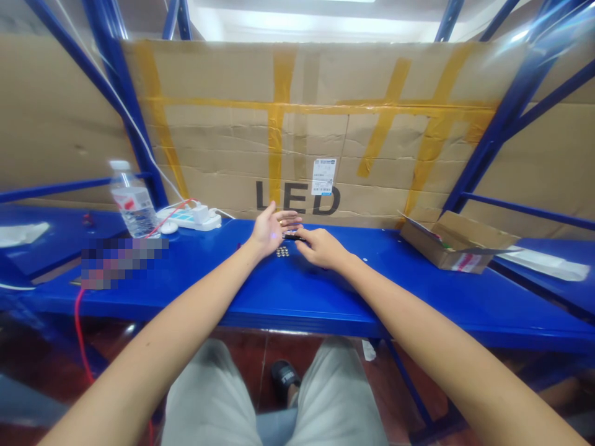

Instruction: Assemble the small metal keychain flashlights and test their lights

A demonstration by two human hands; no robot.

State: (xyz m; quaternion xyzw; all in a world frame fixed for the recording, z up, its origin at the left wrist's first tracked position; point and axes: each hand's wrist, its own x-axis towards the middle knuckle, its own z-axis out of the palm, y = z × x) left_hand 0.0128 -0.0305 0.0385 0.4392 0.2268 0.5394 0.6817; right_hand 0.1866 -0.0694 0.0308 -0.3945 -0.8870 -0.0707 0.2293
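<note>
My left hand (272, 230) is held palm up above the blue table, fingers stretched out and a ring on one of them. A faint violet spot of light shows on its palm. My right hand (320, 248) is closed around a slim black penlight (292, 236), whose tip points at the left palm. Several small round silvery button cells (282, 251) lie grouped on the table just below and between both hands. The fine details of the penlight are too small to make out.
A water bottle (133, 201) stands at the left beside a white power strip (193, 215) with cables. An open cardboard box (458, 241) sits on the right of the blue table (297, 297). A large taped carton (223, 148) marked LED rises behind, between blue metal posts.
</note>
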